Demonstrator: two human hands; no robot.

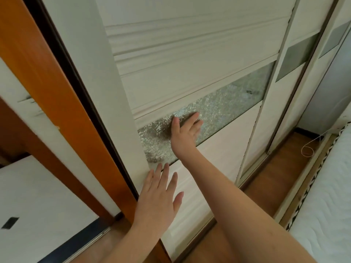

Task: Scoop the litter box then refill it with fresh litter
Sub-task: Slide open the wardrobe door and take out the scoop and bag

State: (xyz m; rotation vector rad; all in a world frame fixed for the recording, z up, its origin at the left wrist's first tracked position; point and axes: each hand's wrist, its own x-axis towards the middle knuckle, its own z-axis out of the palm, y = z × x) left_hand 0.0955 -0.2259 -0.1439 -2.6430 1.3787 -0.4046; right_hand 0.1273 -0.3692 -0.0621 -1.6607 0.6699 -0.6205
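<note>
No litter box, scoop or litter is in view. Both hands are on a white sliding wardrobe door (190,88) in front of me. My right hand (185,134) lies flat, fingers spread, on the door's patterned frosted glass band (224,109). My left hand (159,196) rests lower with fingers apart, its fingertips at the door's left edge next to the white upright post (106,92). Neither hand holds anything.
An orange wooden door frame (49,76) with a dark strip runs down the left. A second sliding door panel (281,88) stands to the right. The floor is wooden (266,188). A white mattress edge (326,196) lies at the right, a white surface (38,202) at lower left.
</note>
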